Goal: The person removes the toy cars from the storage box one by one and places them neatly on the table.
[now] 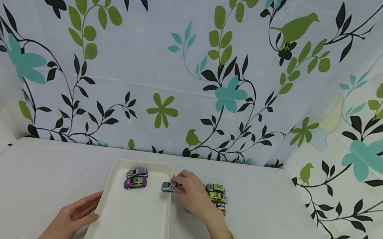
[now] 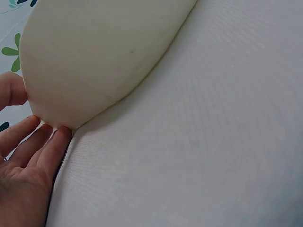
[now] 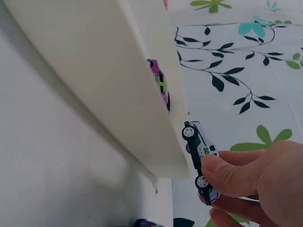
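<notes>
Head view: right hand (image 1: 192,192) pinches a toy car (image 1: 167,187) (partly hidden) by the right edge of the tray (image 1: 133,224); left hand (image 1: 73,217), fingers extended, touches its left; near edge cropped

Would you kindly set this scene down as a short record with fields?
left hand: touches the left side of the tray
right hand: holds the white car at the tray's right rim
in tray: purple car and gray car, side by side
right of tray: green car, yellow car, more partly hidden
backdrop: printed with birds and leaves
</notes>
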The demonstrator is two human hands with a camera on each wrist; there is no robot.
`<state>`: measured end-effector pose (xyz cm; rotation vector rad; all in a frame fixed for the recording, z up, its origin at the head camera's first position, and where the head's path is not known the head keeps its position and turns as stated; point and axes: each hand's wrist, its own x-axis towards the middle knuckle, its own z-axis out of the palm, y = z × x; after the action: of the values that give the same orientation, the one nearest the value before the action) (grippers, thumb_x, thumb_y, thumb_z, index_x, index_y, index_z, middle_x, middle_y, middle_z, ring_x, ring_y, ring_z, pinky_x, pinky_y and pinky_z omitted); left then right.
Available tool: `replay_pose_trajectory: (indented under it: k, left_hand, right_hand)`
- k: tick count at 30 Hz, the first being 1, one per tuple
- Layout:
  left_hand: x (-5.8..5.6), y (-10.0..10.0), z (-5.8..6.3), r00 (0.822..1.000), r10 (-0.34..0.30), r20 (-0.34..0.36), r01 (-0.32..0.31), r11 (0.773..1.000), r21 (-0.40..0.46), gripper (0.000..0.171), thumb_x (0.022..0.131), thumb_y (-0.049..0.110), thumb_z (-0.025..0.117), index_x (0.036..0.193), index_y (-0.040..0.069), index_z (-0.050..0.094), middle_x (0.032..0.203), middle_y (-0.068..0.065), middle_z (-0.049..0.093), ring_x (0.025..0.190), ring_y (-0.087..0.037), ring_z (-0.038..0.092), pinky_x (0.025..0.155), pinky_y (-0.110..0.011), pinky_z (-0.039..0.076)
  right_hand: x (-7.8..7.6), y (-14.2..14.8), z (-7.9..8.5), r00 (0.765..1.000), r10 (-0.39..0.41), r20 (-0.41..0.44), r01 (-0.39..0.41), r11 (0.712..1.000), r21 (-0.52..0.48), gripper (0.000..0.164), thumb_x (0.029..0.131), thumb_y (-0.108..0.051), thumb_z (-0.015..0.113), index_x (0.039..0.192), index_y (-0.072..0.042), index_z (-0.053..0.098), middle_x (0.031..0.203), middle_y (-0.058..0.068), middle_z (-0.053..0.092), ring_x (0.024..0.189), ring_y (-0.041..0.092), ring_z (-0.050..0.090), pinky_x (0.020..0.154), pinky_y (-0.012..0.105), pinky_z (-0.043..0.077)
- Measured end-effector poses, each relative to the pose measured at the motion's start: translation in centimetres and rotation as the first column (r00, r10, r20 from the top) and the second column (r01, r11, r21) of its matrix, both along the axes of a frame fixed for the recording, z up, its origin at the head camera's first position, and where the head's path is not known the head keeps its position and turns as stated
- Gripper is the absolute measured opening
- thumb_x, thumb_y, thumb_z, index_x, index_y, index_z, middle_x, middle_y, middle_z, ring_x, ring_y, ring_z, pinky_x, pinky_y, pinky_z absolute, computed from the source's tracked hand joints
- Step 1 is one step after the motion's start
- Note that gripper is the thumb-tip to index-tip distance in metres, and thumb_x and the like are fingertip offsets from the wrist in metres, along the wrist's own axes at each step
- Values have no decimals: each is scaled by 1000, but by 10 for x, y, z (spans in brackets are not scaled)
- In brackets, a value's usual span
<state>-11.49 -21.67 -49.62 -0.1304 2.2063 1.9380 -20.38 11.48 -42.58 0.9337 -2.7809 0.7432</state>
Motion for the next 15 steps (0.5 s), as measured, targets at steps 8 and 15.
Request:
replay_pose_trajectory:
  k: [8,15]
  left_hand:
    - [1,0,0,1000,-1,-7,1,1000,12,70,95,24,68,154,6,35,159,-15,35,112,18,49,96,-20,53]
    - [0,0,0,1000,0,-8,0,1000,20,70,95,23,69,155,6,35,159,-13,34,112,19,49,96,-17,52]
  right_hand:
    - [-1,15,-7,1000,-10,14,11,999,-53,25,90,-1,71,115,-2,72,108,5,66,101,21,61,85,33,57]
    - [-5,38,-10,999,-43,-12,42,996,-81,26,88,-1,73,114,-3,72,108,4,67,100,20,64,83,33,58]
